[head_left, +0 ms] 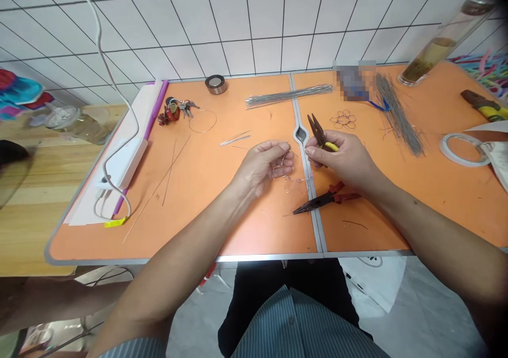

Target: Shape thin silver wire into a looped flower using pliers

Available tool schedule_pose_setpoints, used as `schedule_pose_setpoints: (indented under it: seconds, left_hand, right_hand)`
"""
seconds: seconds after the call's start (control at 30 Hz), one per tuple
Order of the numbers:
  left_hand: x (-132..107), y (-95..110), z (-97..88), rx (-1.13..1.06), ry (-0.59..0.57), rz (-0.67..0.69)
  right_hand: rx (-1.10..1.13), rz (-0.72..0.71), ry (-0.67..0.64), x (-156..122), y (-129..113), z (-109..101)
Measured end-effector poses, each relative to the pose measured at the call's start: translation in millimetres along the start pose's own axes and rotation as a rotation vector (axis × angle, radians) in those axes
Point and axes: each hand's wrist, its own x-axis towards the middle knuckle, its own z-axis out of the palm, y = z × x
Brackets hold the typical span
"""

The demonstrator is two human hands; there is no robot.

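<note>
Near the middle of the orange table [222, 199], my left hand [264, 163] pinches a thin wire [281, 170] bent into loops. Some of its loops hang below the fingers toward the right. My right hand [345, 154] is closed around needle-nose pliers [316, 130] with yellow handles, their jaws pointing up and away from me. Whether the right fingertips also touch the wire is too fine to make out. Just below my hands lie red-handled needle-nose pliers [317, 203]. Beyond the right hand rests a flower-shaped wire piece [343, 118].
Wire bundles [289, 96] lie at the back and right. A roll of tape [216, 84], keys [184, 106] and a power strip [127, 167] are leftward. On the right are a white tape ring [446, 149], yellow-handled pliers [486, 106] and a tall glass [428, 61].
</note>
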Motion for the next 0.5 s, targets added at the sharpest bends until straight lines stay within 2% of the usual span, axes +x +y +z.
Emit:
schedule_pose_setpoints:
  seconds: [0.5]
  left_hand:
    - [0, 0, -3.2, 0.11, -0.028, -0.001]
  right_hand:
    - [0.157, 0.034, -0.026, 5, 11, -5]
